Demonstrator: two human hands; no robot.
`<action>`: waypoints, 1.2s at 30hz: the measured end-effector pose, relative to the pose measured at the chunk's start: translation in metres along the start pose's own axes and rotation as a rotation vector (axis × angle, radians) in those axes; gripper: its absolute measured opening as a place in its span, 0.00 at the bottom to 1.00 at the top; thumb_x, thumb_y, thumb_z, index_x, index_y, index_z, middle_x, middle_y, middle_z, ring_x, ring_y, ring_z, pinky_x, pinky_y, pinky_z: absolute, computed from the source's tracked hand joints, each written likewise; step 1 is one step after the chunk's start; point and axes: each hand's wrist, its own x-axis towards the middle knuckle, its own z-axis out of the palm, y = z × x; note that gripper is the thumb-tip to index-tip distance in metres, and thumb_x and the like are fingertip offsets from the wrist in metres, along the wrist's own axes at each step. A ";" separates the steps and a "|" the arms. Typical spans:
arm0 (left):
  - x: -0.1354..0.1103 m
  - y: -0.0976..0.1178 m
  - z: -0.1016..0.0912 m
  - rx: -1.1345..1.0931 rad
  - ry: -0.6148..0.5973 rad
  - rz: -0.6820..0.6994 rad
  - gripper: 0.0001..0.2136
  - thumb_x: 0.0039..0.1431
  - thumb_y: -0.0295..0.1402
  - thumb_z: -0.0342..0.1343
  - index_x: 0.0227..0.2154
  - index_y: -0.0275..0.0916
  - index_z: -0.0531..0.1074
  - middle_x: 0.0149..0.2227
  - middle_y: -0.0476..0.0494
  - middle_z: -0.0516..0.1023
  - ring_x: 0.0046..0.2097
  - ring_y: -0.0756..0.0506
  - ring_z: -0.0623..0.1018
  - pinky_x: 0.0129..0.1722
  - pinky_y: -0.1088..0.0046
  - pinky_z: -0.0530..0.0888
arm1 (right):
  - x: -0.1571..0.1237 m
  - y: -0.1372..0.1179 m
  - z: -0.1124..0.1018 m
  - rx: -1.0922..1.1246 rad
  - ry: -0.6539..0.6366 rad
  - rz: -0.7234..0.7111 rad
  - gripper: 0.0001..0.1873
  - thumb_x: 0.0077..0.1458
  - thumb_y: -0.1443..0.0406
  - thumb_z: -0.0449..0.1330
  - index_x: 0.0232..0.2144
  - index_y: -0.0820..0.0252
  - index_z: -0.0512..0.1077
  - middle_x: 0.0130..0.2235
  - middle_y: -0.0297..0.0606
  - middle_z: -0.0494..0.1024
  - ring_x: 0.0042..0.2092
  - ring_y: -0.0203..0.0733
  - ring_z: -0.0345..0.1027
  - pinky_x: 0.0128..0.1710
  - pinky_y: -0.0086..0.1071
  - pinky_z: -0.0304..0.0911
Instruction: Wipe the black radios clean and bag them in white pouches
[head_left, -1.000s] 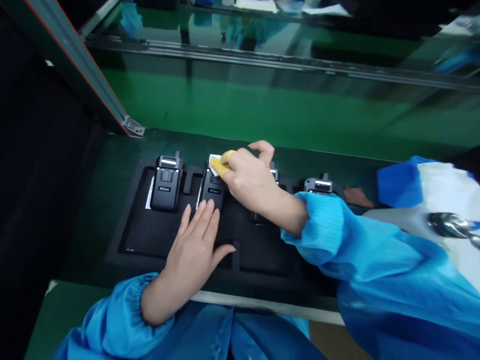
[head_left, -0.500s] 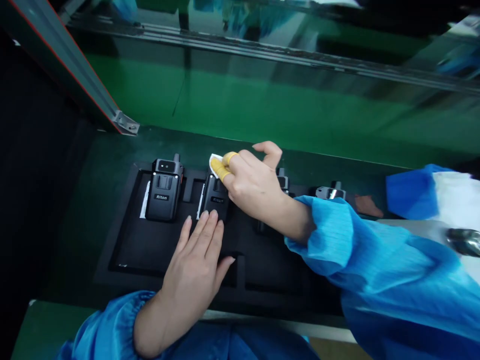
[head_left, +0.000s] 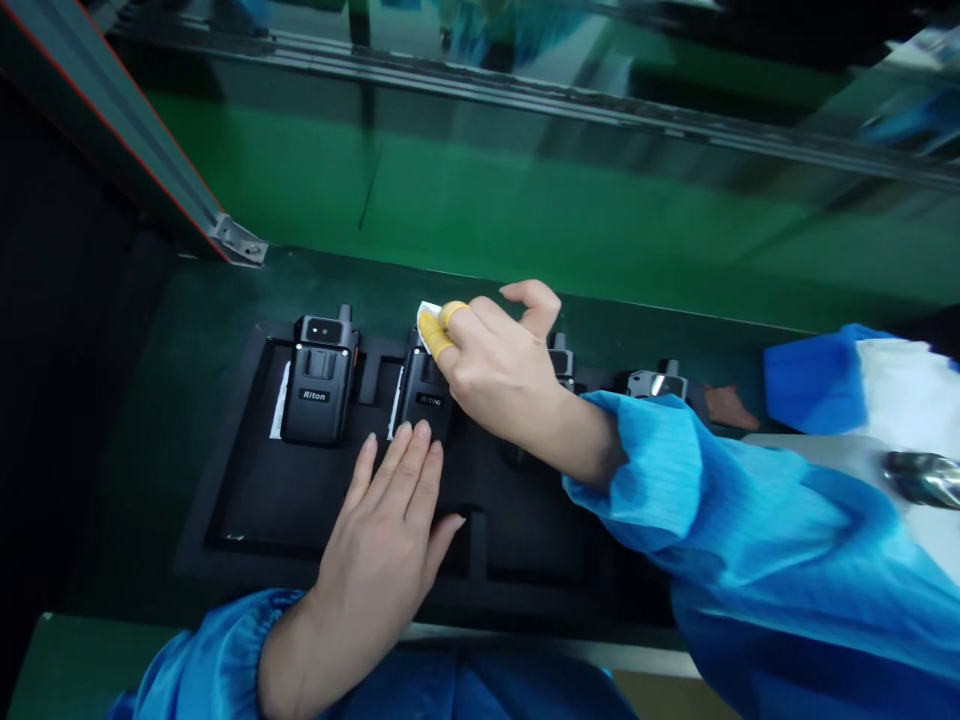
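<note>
Several black handheld radios marked "Riton" lie in a row in a black foam tray. My right hand, with yellow finger cots on its fingers, presses a small white wipe onto the top end of the second radio from the left. My left hand rests flat with outstretched fingers, the tips touching the bottom edge of that same radio. To the left lies another radio with its back up and a white strip beside it. A third radio is mostly hidden behind my right hand and wrist.
A fourth radio shows partly above my right sleeve. Beyond it are a brown scrap, a blue bin and white wipes. A green panel stands behind the bench, with a metal post at left.
The whole view has shifted slightly, so the tray and radios appear a little further left. My right hand keeps the wipe at the second radio's top; my left hand stays at its lower edge.
</note>
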 end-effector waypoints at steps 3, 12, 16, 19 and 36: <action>0.000 0.000 0.000 -0.006 -0.001 -0.004 0.19 0.65 0.33 0.47 0.53 0.25 0.66 0.57 0.31 0.71 0.59 0.35 0.70 0.57 0.50 0.67 | -0.002 0.003 -0.002 -0.033 0.013 -0.010 0.20 0.58 0.77 0.46 0.21 0.60 0.70 0.28 0.33 0.67 0.35 0.36 0.56 0.50 0.44 0.41; 0.000 0.000 0.000 -0.001 -0.009 -0.001 0.19 0.65 0.34 0.46 0.53 0.25 0.67 0.57 0.31 0.71 0.58 0.35 0.71 0.57 0.50 0.66 | -0.004 0.004 -0.001 -0.102 0.139 -0.092 0.20 0.59 0.75 0.46 0.21 0.59 0.71 0.26 0.32 0.63 0.34 0.36 0.54 0.50 0.43 0.41; 0.001 0.000 -0.001 0.004 -0.013 0.005 0.19 0.66 0.33 0.45 0.53 0.26 0.67 0.57 0.32 0.71 0.58 0.36 0.71 0.58 0.52 0.66 | -0.006 0.005 0.000 -0.242 0.260 -0.105 0.21 0.58 0.76 0.47 0.16 0.61 0.67 0.23 0.31 0.62 0.33 0.35 0.52 0.49 0.42 0.41; 0.001 0.000 -0.001 0.014 -0.018 0.004 0.19 0.66 0.34 0.46 0.53 0.26 0.67 0.57 0.32 0.71 0.59 0.36 0.71 0.58 0.52 0.66 | -0.001 0.002 0.002 -0.173 0.155 -0.073 0.21 0.59 0.76 0.46 0.20 0.60 0.70 0.24 0.32 0.62 0.34 0.35 0.54 0.49 0.43 0.42; 0.001 0.000 -0.001 0.016 0.005 0.012 0.19 0.66 0.34 0.45 0.53 0.26 0.67 0.57 0.33 0.71 0.58 0.36 0.71 0.56 0.52 0.68 | -0.034 0.021 -0.008 -0.218 0.114 0.158 0.18 0.60 0.72 0.46 0.24 0.60 0.73 0.28 0.34 0.71 0.33 0.35 0.57 0.46 0.43 0.42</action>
